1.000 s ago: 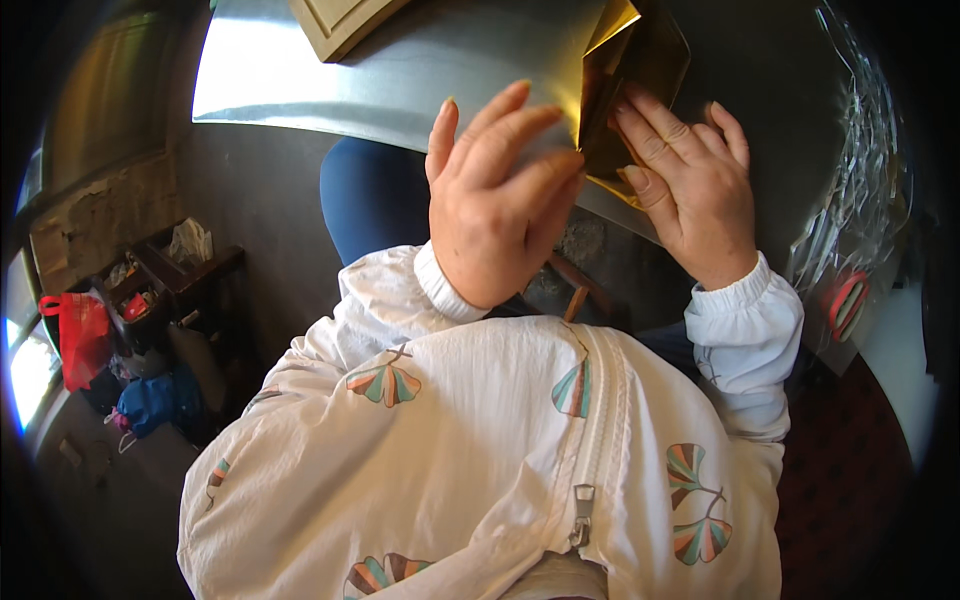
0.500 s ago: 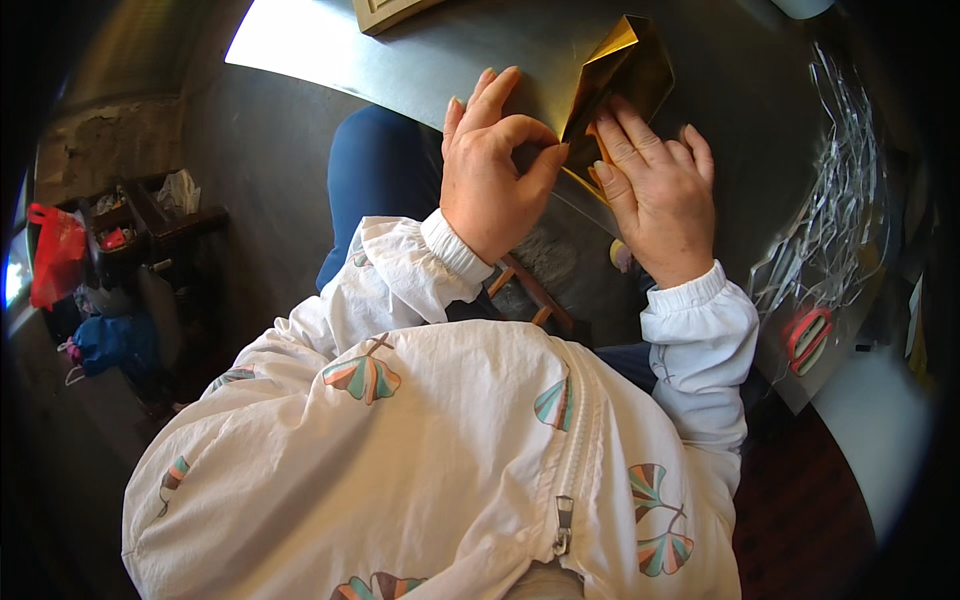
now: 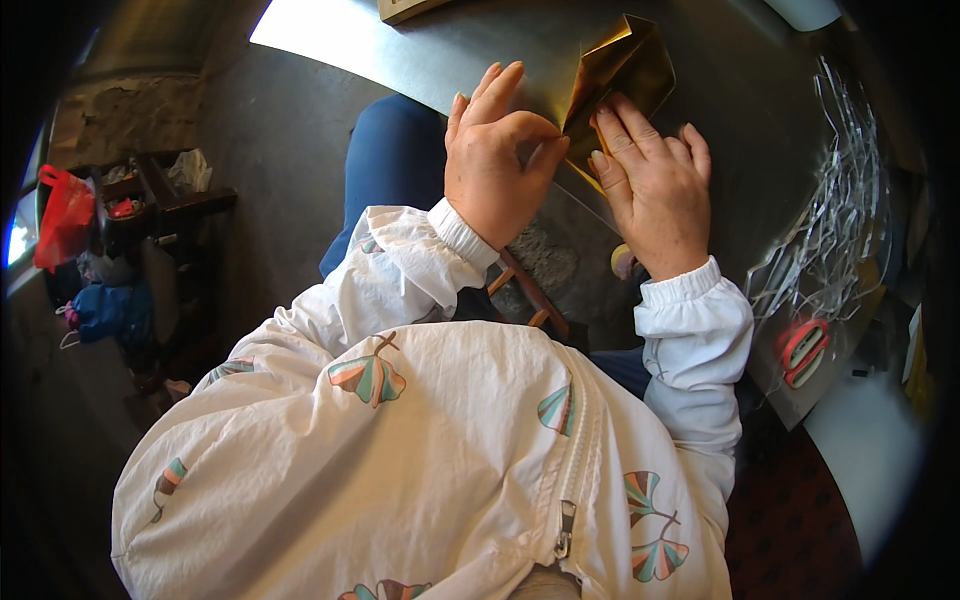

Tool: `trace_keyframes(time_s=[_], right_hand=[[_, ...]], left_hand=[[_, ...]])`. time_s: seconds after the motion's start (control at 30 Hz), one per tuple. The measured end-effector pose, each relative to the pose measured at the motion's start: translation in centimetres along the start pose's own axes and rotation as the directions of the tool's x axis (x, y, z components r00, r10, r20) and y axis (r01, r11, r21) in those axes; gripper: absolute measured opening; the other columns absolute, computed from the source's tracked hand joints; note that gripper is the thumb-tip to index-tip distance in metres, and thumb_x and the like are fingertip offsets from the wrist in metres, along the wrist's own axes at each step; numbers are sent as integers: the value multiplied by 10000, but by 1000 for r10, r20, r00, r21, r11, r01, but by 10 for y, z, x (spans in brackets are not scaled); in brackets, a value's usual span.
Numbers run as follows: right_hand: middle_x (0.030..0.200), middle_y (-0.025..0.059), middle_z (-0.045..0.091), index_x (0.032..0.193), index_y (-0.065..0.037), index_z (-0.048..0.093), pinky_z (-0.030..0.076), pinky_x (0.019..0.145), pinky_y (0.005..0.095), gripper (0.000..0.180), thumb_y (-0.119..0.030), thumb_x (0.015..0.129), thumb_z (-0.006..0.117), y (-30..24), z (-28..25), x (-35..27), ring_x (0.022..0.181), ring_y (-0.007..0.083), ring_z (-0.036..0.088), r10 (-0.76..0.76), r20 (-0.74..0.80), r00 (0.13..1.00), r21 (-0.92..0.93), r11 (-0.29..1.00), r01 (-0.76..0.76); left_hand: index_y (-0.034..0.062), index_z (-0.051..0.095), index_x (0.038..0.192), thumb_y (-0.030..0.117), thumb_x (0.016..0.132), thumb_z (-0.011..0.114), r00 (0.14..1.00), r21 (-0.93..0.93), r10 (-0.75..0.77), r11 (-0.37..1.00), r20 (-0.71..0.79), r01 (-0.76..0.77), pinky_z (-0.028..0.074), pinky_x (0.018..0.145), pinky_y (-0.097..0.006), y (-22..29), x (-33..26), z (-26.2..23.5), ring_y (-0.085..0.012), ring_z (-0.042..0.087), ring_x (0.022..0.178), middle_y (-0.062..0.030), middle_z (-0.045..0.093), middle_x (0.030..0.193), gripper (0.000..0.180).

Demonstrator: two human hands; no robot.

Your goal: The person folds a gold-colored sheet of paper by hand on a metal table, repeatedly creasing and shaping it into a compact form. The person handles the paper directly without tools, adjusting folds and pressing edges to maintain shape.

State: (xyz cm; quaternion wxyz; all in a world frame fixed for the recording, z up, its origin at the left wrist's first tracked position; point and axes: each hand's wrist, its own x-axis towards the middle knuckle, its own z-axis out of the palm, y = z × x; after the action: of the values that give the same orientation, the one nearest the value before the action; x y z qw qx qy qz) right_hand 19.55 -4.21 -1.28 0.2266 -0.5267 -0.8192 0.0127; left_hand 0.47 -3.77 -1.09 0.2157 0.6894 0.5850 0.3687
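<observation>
A sheet of shiny gold paper [image 3: 648,70], creased and partly folded, rests on the grey table near its front edge. My left hand [image 3: 500,150] pinches the paper's left edge between thumb and forefinger, the other fingers raised. Lying over the paper's lower part, my right hand [image 3: 655,180] presses down with its fingers stretched out and the thumb apart. Its fingertips cover some of the fold.
Silvery strips [image 3: 835,200] hang in a bundle at the right of the grey table [image 3: 470,40], beside red-handled scissors [image 3: 803,352]. A wooden box edge [image 3: 410,8] shows at the top. At far left are a red bag [image 3: 66,215] and a blue bag [image 3: 110,312].
The view has shifted slightly, so the surroundings sit a little differently. Both hands keep nearly the same place on the gold paper.
</observation>
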Motion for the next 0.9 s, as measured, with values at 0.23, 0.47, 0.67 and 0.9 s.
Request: trace_keyframes(time_s=[0.23,0.47,0.67,0.9], right_hand=[[1324,18,621,1281,-177,656,350,1061,459,368,-354,974,555,0,0,0,902,257,626,5,-9,1000,9,1000,-5],[1326,15,621,1289,-179,651,348,1064,457,374,-357,973,557,-1,1,-1,906,255,629,10,-20,1000,17,1000,-9],[1334,13,616,1293,-180,649,348,1066,453,385,-360,963,570,0,2,-1,901,245,627,8,-24,1000,1,1000,-8],[1338,12,611,1291,-181,652,345,1070,459,388,-357,951,588,-1,2,-1,902,244,626,15,-12,1000,10,1000,-14]], left_hand=[[34,754,892,201,802,692,995,-18,-80,996,60,82,209,1172,-553,3,6,-1,-446,379,1389,-260,498,1420,199],[9,733,948,158,821,730,988,-2,-94,995,121,95,372,1090,-408,4,5,-2,-396,376,1409,-286,371,1516,196],[-3,737,923,166,815,733,990,41,-81,996,112,77,380,1085,-398,6,6,-1,-379,403,1398,-299,383,1503,201],[-16,735,902,194,832,705,988,136,-76,989,131,58,327,1120,-429,8,9,-1,-388,364,1418,-298,384,1504,223]])
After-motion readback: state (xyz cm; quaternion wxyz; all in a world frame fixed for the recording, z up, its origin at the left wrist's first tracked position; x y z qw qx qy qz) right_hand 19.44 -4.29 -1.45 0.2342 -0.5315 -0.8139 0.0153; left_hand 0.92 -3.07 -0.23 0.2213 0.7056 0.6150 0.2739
